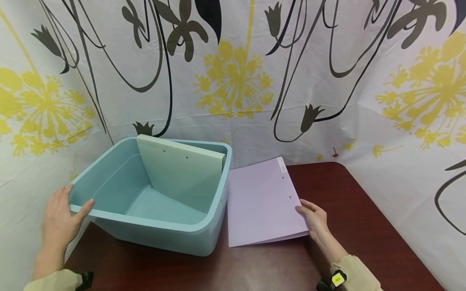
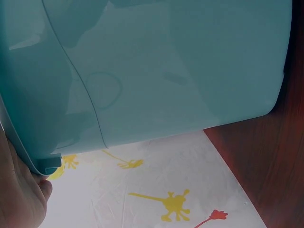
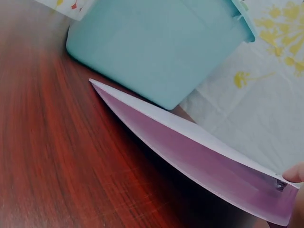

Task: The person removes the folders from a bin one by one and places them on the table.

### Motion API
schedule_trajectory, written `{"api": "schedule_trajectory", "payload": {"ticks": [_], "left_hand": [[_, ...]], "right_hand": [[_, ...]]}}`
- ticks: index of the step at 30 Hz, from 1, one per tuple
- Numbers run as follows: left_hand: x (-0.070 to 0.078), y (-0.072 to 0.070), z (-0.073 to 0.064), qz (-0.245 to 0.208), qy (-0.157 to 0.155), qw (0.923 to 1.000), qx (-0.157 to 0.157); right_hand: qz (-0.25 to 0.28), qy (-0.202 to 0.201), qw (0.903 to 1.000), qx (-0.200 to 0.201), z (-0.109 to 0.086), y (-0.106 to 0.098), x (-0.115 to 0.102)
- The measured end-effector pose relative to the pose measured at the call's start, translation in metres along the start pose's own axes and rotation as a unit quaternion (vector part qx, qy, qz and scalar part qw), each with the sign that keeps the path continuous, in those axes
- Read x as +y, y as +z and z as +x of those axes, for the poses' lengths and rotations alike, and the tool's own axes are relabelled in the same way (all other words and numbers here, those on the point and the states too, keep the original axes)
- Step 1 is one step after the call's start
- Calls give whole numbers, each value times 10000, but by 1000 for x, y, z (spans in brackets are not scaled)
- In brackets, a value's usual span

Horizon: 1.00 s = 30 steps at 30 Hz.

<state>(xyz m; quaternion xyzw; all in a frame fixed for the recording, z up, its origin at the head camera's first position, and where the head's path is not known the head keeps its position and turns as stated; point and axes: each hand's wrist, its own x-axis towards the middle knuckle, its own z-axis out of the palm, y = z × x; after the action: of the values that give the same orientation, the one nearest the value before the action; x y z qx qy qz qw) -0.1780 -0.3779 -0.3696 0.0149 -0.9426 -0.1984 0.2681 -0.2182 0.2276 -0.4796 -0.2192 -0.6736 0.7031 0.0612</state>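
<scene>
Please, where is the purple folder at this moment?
In the head view, the purple folder is over the table, between the blue bin on its left and the right hand, which pinches its right edge.

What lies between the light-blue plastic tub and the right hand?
Head view: the lilac rectangular folder, its right edge pinched by the right hand.

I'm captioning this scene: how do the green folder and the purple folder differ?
The green folder stands leaning inside the blue tub; the purple folder is outside, beside it. The right grip holds the purple folder by its edge, while no hand touches the green folder. The purple folder has a white label at a corner; the green folder's visible face shows none. Both show two small round marks.
</scene>
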Motion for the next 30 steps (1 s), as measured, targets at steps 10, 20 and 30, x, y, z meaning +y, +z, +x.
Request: {"api": "schedule_trajectory", "payload": {"ticks": [10,20,30], "left_hand": [[0,1,0,-16,33,10000,42],[-1,2,0,-23,58,10000,58],[-1,1,0,1,-5,10000,16]], "right_hand": [[-829,-135,9954,-454,1,-4,-3],[-1377,-542,9857,-808,5,-9,-1],[-2262,-932,9642,-1019,3,-17,-2]]}}
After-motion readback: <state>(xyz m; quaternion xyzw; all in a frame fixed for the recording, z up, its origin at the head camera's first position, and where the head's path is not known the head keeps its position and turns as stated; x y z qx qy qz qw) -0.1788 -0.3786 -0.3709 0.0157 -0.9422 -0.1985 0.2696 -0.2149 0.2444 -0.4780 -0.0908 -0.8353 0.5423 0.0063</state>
